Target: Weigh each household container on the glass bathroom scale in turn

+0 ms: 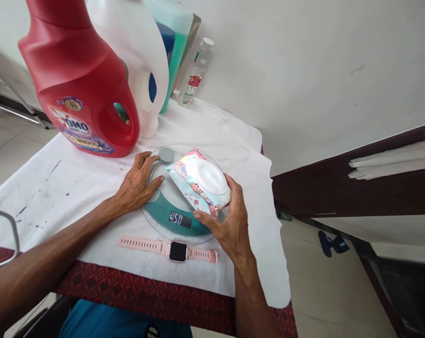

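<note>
A round glass bathroom scale (165, 211) with a teal band lies on the white cloth, its lit display (180, 219) showing digits that look like 450. My right hand (231, 220) grips the near right end of a pack of wet wipes (194, 180) with a white plastic lid. The pack is tilted over the scale; whether its underside touches the glass, I cannot tell. My left hand (137, 183) rests at the scale's left edge, thumb and fingers apart on the glass. Just in front of the scale lies a smartwatch (178, 251) with a pink strap.
A large red detergent bottle (82, 80) stands at the back left. Beside it are a white jug (128, 51), a container of green liquid (179, 47) and a small clear bottle (195, 75) near the wall. Blue slippers (333, 244) lie on the floor at right.
</note>
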`<control>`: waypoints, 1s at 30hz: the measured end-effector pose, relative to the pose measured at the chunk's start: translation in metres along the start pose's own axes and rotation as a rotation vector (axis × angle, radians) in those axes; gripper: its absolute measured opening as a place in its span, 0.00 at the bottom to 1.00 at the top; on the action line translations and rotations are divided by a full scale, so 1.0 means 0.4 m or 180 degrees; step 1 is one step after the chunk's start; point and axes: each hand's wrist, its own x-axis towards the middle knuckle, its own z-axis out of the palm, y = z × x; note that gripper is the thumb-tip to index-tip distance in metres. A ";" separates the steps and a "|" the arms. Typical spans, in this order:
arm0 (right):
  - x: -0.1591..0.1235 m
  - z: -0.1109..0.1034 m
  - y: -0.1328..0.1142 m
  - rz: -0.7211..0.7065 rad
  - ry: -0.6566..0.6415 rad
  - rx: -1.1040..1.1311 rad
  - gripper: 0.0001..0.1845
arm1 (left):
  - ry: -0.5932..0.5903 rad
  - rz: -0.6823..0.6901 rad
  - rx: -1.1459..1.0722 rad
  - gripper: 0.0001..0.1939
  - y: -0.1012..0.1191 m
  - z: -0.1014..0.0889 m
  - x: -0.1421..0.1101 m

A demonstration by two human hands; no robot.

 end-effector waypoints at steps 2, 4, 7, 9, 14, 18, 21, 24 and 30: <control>0.012 0.002 -0.020 0.0030 -0.0148 -0.0287 0.53 | -0.0004 -0.0015 -0.0031 0.28 -0.001 0.000 0.000; 0.026 -0.001 -0.026 0.0066 -0.0181 -0.0476 0.50 | -0.0031 -0.0047 -0.0058 0.28 0.000 0.000 -0.001; 0.041 -0.007 -0.030 0.0151 -0.0238 -0.0585 0.43 | -0.0075 -0.0080 -0.0106 0.28 0.001 -0.001 -0.002; 0.045 -0.007 -0.034 0.0305 -0.0156 -0.0530 0.38 | -0.0056 -0.0081 -0.0106 0.27 0.001 -0.001 -0.002; 0.041 -0.005 -0.018 0.1017 0.0201 0.0369 0.31 | -0.0010 -0.0130 -0.0077 0.27 0.002 0.003 -0.004; 0.075 -0.033 0.035 0.1559 0.0638 0.1799 0.32 | 0.0030 -0.0164 -0.0128 0.27 0.007 0.005 -0.007; 0.158 -0.072 0.081 0.1511 0.1199 0.1969 0.33 | 0.0087 -0.0132 -0.0155 0.26 0.013 0.006 -0.010; 0.294 -0.104 0.125 0.1230 0.1473 0.0990 0.30 | 0.0179 -0.0132 -0.0203 0.25 0.016 0.010 -0.013; 0.616 -0.083 0.186 0.0935 0.1444 -0.0223 0.28 | 0.0407 -0.0143 -0.0302 0.24 0.010 0.028 -0.017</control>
